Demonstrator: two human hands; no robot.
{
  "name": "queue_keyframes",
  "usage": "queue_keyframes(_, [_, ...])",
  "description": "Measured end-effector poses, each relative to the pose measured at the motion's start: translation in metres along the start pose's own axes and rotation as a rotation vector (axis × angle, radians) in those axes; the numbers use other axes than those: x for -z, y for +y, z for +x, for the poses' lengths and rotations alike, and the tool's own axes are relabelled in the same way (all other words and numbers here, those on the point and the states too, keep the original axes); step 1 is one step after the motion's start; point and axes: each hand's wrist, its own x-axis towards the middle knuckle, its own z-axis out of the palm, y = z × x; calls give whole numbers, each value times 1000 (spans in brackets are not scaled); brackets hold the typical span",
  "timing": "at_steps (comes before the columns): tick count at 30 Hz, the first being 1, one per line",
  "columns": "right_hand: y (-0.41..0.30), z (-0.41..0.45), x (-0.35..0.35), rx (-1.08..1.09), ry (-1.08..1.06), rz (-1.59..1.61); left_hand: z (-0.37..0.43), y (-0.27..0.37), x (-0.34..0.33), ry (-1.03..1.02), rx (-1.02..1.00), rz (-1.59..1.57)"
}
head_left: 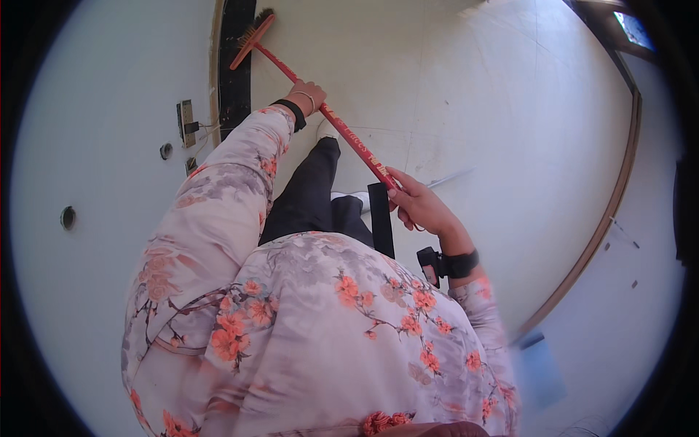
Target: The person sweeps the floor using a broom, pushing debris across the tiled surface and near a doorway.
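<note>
A broom with a red handle stretches diagonally across the view in front of me. Its orange-red head, with dark bristles, is over a black strip along the foot of the left wall. My left hand grips the upper middle of the handle, knuckles up. Closer to my body, my right hand wraps the near end, its thumb and fingers around the shaft. The handle bears writing. A black strap hangs just beside my right fingers.
On the left wall, an open electrical box has loose wires, and a round hole lies lower. Brown skirting edges the pale floor at right. A thin light-coloured strip shows beyond my right hand. A blue object is at lower right.
</note>
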Motion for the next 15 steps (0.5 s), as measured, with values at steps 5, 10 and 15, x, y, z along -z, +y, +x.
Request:
queue_keyframes(5, [32,-51,7,-123,87,-32,-5,61,-14,43,-230,19])
queue_keyframes(10, [68,-142,-19,-185,199,31,-44,156,-30,19,-512,-94])
queue_keyframes(15, [75,-198,2,-328,201,364,-74,189,-14,-33,-636,-158])
